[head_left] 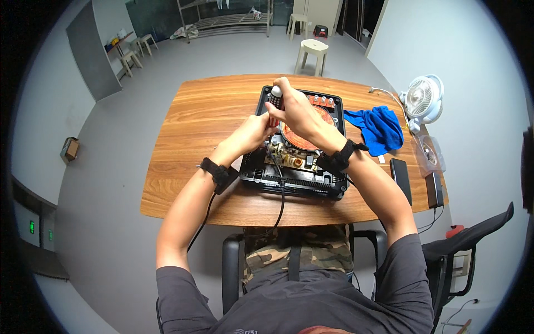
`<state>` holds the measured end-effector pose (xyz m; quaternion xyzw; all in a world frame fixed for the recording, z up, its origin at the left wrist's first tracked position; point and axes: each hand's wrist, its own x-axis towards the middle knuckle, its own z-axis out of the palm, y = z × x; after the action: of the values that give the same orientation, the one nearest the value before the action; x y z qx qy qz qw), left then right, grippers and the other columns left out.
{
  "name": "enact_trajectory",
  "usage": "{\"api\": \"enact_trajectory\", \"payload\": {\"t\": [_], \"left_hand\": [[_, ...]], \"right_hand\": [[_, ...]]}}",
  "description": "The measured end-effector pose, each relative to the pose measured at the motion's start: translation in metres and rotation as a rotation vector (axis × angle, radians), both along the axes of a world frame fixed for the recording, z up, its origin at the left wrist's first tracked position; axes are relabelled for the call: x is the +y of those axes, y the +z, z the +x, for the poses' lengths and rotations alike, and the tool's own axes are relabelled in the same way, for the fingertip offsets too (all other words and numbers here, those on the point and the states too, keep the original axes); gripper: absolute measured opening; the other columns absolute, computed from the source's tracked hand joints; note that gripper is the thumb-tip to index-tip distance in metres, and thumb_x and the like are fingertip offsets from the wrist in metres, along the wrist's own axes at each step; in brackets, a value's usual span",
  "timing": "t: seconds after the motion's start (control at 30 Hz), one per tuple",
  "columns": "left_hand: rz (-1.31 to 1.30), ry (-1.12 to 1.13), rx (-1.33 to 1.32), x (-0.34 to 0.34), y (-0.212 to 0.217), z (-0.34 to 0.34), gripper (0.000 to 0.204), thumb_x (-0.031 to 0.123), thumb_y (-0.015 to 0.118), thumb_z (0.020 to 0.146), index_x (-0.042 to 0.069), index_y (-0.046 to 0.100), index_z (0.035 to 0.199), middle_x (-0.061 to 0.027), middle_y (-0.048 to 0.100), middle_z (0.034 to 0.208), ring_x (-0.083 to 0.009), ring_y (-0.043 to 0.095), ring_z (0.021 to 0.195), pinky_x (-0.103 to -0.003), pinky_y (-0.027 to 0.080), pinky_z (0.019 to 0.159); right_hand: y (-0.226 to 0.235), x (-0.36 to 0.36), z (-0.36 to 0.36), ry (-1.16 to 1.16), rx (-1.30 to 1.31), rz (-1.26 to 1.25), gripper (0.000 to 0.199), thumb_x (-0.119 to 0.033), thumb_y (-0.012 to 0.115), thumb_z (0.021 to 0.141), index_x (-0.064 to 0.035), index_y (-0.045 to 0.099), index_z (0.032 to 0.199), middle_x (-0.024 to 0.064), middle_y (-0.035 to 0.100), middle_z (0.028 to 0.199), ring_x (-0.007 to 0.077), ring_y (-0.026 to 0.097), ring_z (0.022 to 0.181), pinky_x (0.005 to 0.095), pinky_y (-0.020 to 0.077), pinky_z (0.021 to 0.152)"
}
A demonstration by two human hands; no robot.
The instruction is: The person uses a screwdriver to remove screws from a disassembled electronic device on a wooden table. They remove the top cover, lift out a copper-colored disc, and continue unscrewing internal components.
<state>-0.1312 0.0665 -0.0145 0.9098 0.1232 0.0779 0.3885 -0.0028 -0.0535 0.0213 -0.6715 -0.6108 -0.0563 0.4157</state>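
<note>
Induction cooktop (314, 187), cover off, lies flat near the middle of the wood-grain bench (203, 122), inner parts facing up. Copper-coloured coil (300, 140) sits in the far half of the black housing; circuit board (288, 160) on the near side of it. Black cable (282, 203) runs off over the bench's near edge. Small orange-red board (322, 101) with pale posts by the far right corner.

Screwdriver (276, 101), dark dotted handle with white cap and red lower part, stands roughly upright over the housing's left side. Right hand (299, 116): grip closed around the handle, wrist above the coil. Left hand (256, 130): fingers bunched at the red lower part; cannot tell whether this grip holds it or only touches. Tool tip hidden. Black wristbands (339, 158) on both arms.

Right of the cooktop: crumpled blue cloth (382, 131), just beside the housing. White fan (424, 97) and clear plastic tray (430, 156) along the bench's right edge. Nearer, flat black case (400, 179) and small black box (434, 189) with a thin cord
</note>
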Motion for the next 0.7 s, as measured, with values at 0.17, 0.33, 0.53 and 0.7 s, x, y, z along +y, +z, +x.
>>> {"api": "enact_trajectory", "payload": {"t": [0.17, 0.33, 0.53, 0.7], "left_hand": [[0.035, -0.023, -0.039, 0.0029, -0.0051, 0.0013, 0.027, 0.017, 0.062, 0.102, -0.008, 0.063, 0.112, -0.0233, 0.073, 0.092, -0.0327, 0.073, 0.083, -0.043, 0.056, 0.073], [0.117, -0.039, -0.03, 0.0053, -0.0072, 0.0026, 0.027, 0.017, 0.062, 0.102, -0.008, 0.063, 0.113, -0.0246, 0.073, 0.095, -0.0334, 0.073, 0.088, -0.044, 0.055, 0.076], [0.132, -0.062, -0.064, 0.0069, -0.0086, 0.0022, 0.028, 0.017, 0.062, 0.102, -0.008, 0.064, 0.114, -0.0241, 0.073, 0.097, -0.0331, 0.073, 0.088, -0.044, 0.056, 0.076], [0.118, -0.037, -0.075, 0.003, -0.007, 0.0004, 0.028, 0.018, 0.063, 0.101, -0.007, 0.064, 0.115, -0.023, 0.073, 0.092, -0.0302, 0.072, 0.079, -0.043, 0.056, 0.071]], "right_hand": [[0.0021, -0.0002, 0.0002, 0.005, -0.011, 0.005, 0.051, -0.02, 0.076, 0.093, 0.0008, 0.042, 0.124, 0.027, 0.064, 0.092, 0.0431, 0.066, 0.084, 0.0457, 0.0527, 0.074], [0.0033, -0.0015, -0.0014, 0.014, 0.028, -0.019, 0.051, -0.02, 0.076, 0.093, 0.0008, 0.042, 0.124, 0.0271, 0.064, 0.093, 0.0432, 0.066, 0.086, 0.0457, 0.0526, 0.075], [0.0047, -0.0018, -0.0017, 0.016, 0.023, -0.019, 0.05, -0.021, 0.076, 0.093, 0.0007, 0.042, 0.123, 0.0269, 0.064, 0.093, 0.0433, 0.066, 0.085, 0.0457, 0.0526, 0.075], [0.0036, -0.0002, -0.0006, 0.029, 0.029, -0.02, 0.049, -0.02, 0.076, 0.092, 0.0002, 0.043, 0.122, 0.0264, 0.064, 0.091, 0.0432, 0.066, 0.084, 0.0459, 0.0523, 0.073]]}}
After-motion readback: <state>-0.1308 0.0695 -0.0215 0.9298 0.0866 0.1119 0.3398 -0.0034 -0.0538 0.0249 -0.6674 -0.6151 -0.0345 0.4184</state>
